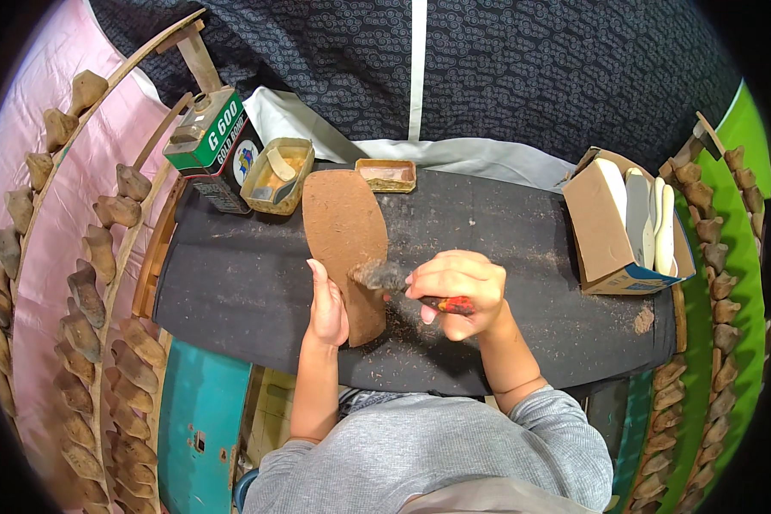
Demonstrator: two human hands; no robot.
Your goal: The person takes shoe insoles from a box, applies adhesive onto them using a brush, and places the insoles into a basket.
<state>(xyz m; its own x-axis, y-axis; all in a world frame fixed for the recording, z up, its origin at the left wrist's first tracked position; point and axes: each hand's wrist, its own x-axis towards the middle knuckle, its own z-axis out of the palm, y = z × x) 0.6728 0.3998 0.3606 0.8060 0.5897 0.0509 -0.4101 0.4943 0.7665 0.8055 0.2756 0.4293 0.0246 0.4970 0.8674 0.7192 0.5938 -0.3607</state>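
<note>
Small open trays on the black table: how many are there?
2. The larger tray stands beside the green-and-black can; the smaller tray sits near the table's far edge, just right of the brown sheet's top. Others could be hidden behind that sheet.

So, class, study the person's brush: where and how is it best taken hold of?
I'd grip the handle, coming from the right. The brush's bristles point left over the curved-edged brown panel, while the slim black-and-red handle extends rightward, away from it. The right hand wraps the handle this way, leaving the bristles uncovered.
</note>
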